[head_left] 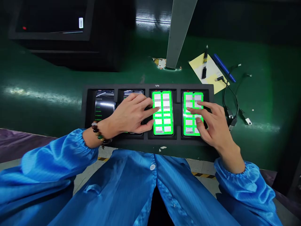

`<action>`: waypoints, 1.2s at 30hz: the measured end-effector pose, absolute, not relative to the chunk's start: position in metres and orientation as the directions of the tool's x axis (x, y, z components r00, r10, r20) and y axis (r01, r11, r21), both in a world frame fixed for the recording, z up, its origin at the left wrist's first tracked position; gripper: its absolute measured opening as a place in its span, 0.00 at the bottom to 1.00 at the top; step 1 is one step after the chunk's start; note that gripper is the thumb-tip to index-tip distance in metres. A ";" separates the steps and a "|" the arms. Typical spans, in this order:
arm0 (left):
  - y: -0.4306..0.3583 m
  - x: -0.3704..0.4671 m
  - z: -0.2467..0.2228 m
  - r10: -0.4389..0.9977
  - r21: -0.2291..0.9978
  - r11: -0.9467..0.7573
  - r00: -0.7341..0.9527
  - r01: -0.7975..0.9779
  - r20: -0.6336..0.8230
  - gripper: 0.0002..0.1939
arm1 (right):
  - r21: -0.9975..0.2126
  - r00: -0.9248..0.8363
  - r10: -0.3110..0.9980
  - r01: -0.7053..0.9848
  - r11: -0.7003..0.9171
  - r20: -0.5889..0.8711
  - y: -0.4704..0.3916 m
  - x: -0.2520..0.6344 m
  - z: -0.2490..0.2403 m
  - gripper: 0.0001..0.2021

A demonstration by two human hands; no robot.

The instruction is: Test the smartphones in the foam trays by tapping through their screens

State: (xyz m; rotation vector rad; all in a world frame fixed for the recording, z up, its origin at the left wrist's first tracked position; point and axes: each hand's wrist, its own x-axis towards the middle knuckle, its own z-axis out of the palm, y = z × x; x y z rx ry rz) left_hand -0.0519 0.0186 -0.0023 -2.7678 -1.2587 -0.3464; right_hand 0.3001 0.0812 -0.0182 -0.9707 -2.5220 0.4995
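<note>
Left hand released, fingers spread at the green-lit third phone from left; right hand released too, fingertips over the rightmost phone. Screen contact, I can't tell. I see both lying in black tray slots.

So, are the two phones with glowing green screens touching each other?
Apart. The head view shows the left green phone and the right green phone in separate slots, with part of the black tray between them.
</note>
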 end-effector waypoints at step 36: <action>0.051 -0.056 -0.013 0.836 0.064 -0.536 0.519 0.842 0.180 0.22 | -0.495 -0.530 0.816 0.657 0.568 0.232 0.110 0.306 -0.027 0.15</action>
